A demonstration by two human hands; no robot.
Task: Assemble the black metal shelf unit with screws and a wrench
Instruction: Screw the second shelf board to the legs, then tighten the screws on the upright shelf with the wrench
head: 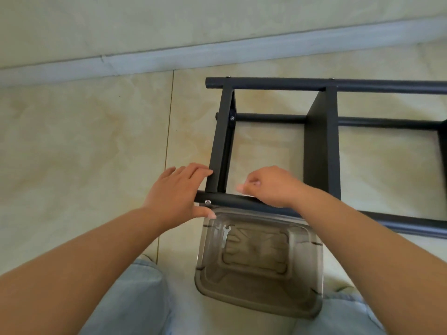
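- Head view, looking down: a black metal shelf unit is seen lying on its side on a pale tiled floor, partly assembled, running off the right edge of the picture.
- Round tube legs are shown joined by flat black shelf panels; the near tube lies just in front of the person's knees, with a silver screw seated near its left end.
- A second small screw head can be seen on the far tube, above the end panel.
- The left hand is laid open and flat over the corner where the end panel meets the near tube; fingers are spread and resting on the metal, with nothing clasped.
- The right hand rests on the near tube with fingers curled loosely inward; whether something small is pinched in them cannot be told.
- A small silver wrench is seen lying in a clear plastic container, just nearer the person than the near tube, untouched.
- The frame is judged to be rigid and fairly light for its bulk, with a painted finish that may be slick; the tubes should give the surest hold, close to a joint.
- Panel edges are judged thin and less comfortable to hold, and joints not yet tightened may rack when the unit is lifted.
- Light blue denim knees frame the container at the bottom, and a grey skirting strip runs along the wall beyond.
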